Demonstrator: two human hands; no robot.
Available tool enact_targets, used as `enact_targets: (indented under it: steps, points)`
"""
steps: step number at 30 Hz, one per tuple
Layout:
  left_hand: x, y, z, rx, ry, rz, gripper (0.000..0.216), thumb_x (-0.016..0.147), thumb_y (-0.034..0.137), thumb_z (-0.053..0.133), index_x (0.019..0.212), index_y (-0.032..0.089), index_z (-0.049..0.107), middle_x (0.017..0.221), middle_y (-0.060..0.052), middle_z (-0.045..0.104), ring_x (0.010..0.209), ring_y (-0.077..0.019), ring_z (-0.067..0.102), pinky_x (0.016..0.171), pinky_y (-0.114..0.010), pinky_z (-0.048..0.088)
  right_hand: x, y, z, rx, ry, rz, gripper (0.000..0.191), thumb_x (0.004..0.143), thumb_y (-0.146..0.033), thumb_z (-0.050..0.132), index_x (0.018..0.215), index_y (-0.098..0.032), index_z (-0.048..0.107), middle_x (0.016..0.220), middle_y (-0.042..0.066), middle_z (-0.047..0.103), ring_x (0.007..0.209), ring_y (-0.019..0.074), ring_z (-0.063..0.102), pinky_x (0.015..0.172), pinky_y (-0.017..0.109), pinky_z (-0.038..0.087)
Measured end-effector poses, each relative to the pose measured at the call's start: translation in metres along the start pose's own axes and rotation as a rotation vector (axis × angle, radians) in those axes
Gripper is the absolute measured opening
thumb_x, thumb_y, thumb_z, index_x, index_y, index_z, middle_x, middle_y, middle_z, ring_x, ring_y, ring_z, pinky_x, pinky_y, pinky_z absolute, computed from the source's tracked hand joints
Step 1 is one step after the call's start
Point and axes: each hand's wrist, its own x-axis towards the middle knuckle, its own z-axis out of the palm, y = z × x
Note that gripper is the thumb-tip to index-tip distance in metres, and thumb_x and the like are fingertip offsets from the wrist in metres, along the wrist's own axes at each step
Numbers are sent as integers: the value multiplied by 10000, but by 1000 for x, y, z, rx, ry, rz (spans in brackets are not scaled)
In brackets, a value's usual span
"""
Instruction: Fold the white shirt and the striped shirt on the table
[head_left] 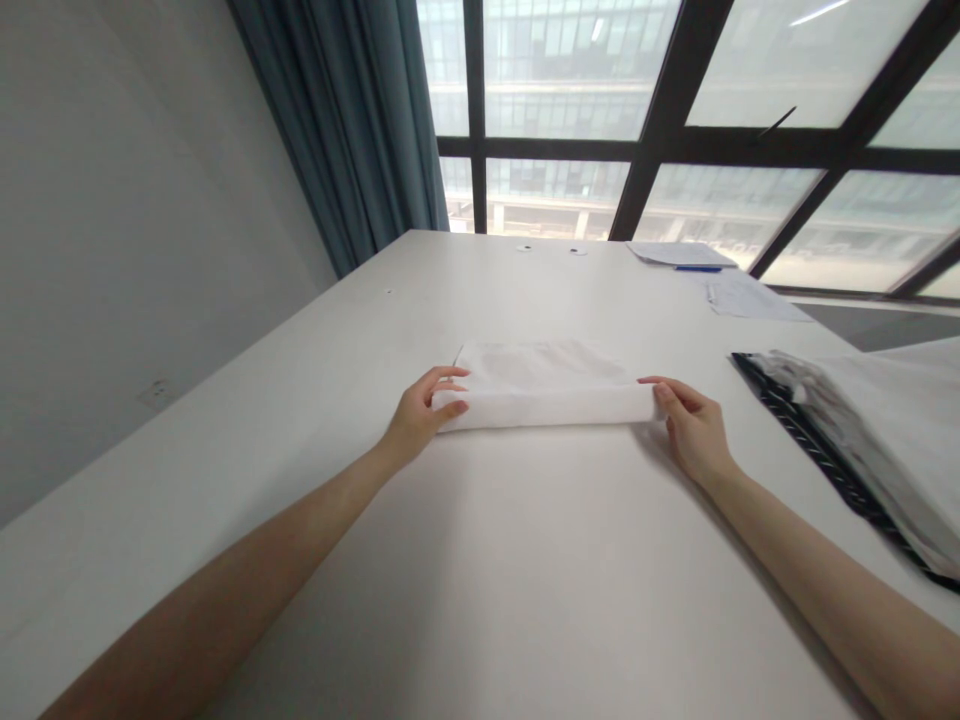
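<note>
A white cloth [547, 405] lies across the middle of the table, its near part folded or rolled into a long flat band. Beyond the band, a single flat layer of the cloth extends toward the window. My left hand [427, 405] grips the band's left end, with the thumb on the near side and the fingers over the top. At the right end, my right hand [690, 420] pinches the band's corner between thumb and fingers. Both hands are closed on the same cloth.
A stack of white cloths [892, 430] on a black striped piece [825, 460] lies at the right edge. Papers [682, 254] with a blue pen [697, 268] sit at the far right of the white table [510, 580]. A blue curtain [360, 120] hangs beside the window.
</note>
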Motion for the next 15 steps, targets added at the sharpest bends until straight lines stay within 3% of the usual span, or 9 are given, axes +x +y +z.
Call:
enact_targets:
  steps: [6,11,15]
  points:
    - [-1,3,-1,71,-147,41,622,635,512,785,1155,201,641,1165,-79,659,1127,-281,580,888,-313,471,2,2,4,147,59,60,314,736,-503,697,851,-214,741,875,45,702,801,204,600,634,291,436]
    - [-2,8,0,109,-171,-44,460,634,477,769,976,177,702,879,-26,700,788,-208,626,707,-276,489,2,3,3,109,44,39,331,765,-512,661,892,-214,732,844,37,684,749,187,578,602,281,418]
    - [-2,9,1,46,-158,-71,426,650,471,730,939,159,709,790,-18,678,680,-171,573,614,-247,455,2,5,0,-27,18,-15,393,802,-550,597,963,-214,723,704,15,631,636,180,559,525,283,401]
